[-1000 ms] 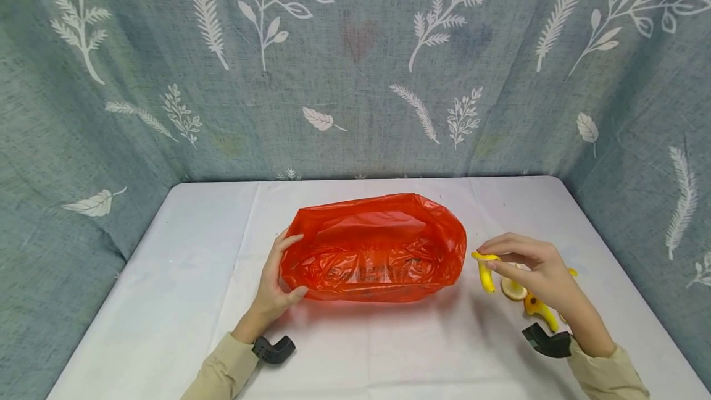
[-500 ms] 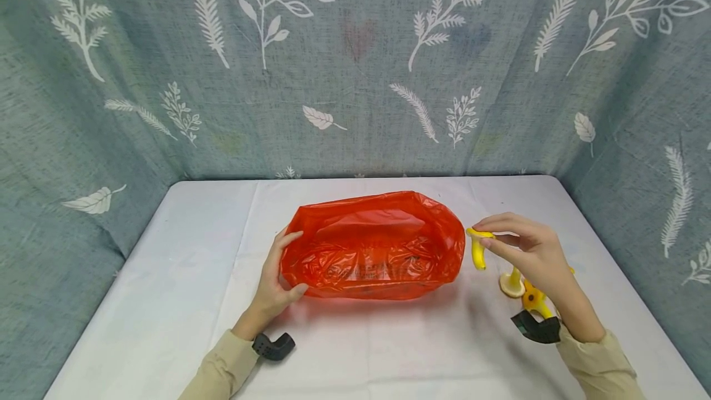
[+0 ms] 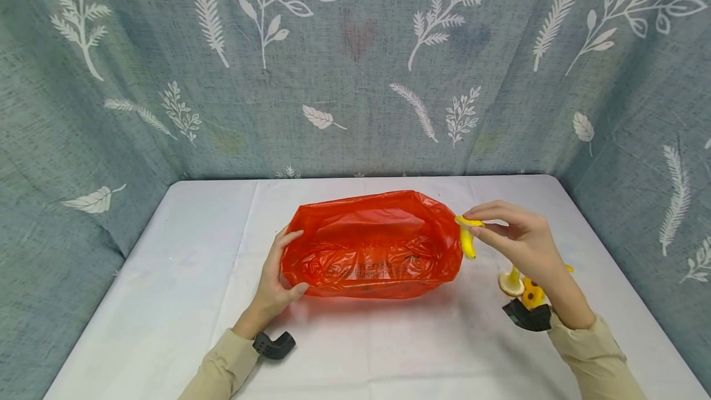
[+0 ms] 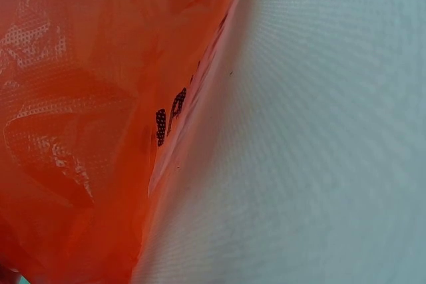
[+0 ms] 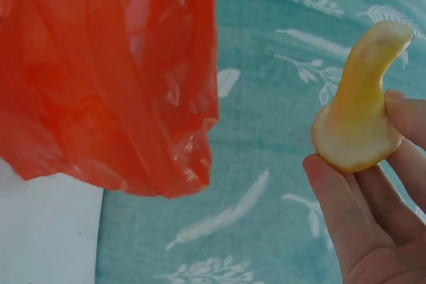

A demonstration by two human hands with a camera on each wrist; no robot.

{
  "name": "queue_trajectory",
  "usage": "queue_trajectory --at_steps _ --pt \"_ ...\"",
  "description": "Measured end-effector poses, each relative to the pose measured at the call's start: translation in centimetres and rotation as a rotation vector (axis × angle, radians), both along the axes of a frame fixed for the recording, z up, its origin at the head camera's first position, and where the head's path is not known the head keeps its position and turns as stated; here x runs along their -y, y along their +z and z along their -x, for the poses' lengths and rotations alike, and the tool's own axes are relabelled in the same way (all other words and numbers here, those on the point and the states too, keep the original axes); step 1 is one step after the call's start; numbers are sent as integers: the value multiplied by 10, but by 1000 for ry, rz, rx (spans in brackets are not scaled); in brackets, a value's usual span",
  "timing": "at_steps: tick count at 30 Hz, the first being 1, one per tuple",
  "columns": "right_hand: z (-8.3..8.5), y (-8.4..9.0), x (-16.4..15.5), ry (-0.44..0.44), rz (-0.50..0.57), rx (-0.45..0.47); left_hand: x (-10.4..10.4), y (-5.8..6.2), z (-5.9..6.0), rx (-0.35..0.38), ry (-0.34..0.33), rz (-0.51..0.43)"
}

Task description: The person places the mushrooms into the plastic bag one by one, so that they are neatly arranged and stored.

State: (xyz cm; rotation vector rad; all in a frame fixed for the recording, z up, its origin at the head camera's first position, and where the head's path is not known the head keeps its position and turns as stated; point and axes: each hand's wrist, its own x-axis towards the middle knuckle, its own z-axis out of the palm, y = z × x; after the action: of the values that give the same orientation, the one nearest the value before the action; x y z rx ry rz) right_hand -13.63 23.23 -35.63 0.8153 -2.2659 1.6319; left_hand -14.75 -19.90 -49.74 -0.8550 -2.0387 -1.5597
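A red plastic bag [image 3: 372, 249] lies with its mouth wide on the table's middle. My left hand [image 3: 272, 283] holds its left edge, fingers over the rim and thumb at the front; only bag and white cloth show in the left wrist view. My right hand [image 3: 524, 239] pinches a small yellow mushroom [image 3: 468, 242] by its cap, right at the bag's right rim in the head view. Seen from the right wrist, the mushroom [image 5: 359, 101] has a curved yellow stem and a pale cap underside, thumb and fingertips around the cap, and it hangs apart from the bag.
Several more yellow mushroom-like pieces lie on the right of the table, partly hidden by my right forearm: one with a pale underside [image 3: 512, 283], one with dark spots [image 3: 533, 294]. White cloth [image 3: 183, 276] covers the table. A leaf-patterned curtain [image 3: 355, 66] surrounds it.
My right hand has carried the mushroom up and to the left, from beside the other pieces to the bag's right rim. The left hand has stayed at the bag's edge.
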Motion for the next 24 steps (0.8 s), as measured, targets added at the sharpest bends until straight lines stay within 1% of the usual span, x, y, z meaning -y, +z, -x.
queue_trajectory --at_steps 6,12,19,24 --pt "4 7 10 56 13 -36 0 0 0 -3 -2 -3" --pt "10 15 19 80 -30 -45 0 0 1 -3 -3 -2" --pt "23 21 30 127 -78 -75 0 -1 1 -6 -10 -9" --pt "32 22 41 147 -109 -59 0 -3 1 -8 -10 -10"
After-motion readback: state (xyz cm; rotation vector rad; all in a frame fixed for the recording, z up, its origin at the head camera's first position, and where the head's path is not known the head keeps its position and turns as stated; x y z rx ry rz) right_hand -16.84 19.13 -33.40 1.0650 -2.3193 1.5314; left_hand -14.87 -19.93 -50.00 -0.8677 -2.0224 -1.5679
